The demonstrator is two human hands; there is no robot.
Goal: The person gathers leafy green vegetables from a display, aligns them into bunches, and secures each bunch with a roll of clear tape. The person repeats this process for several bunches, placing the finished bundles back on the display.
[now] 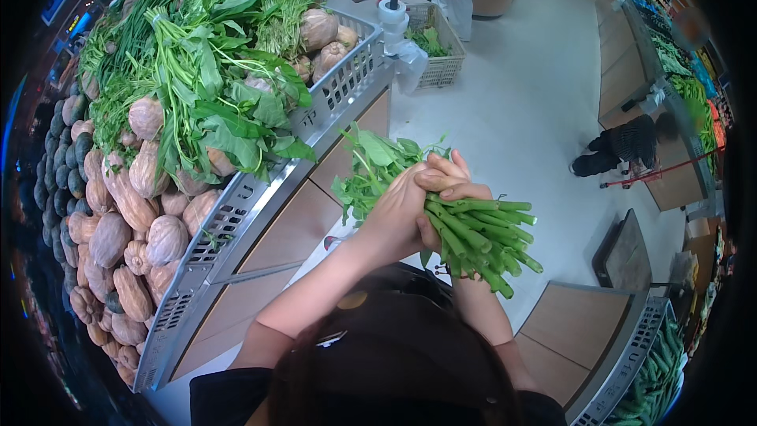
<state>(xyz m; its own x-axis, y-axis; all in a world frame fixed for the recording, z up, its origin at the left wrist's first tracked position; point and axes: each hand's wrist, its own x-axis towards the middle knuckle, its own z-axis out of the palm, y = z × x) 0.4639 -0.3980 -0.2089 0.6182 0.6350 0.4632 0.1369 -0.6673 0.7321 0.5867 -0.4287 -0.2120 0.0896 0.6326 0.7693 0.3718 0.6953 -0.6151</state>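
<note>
A bunch of leafy green vegetables (479,231) with thick cut stems is held in front of me over the floor. Both my hands are wrapped around its middle; the stem ends point right and the leaves spread to the left. My left hand (408,207) grips it from the near left side, and my right hand (452,180) closes around it with fingers overlapping the left. Where the hands overlap, parts of the fingers and stems are hidden. Another tied bunch of leafy greens (204,71) lies on the pumpkins of the display at the left.
A grey plastic display edge (236,201) holds pumpkins (133,189) and greens. Beyond it stand a roll of plastic bags (392,15) and a floor crate (440,71). People stand at the top and the right. At lower right, another display holds green vegetables (647,373).
</note>
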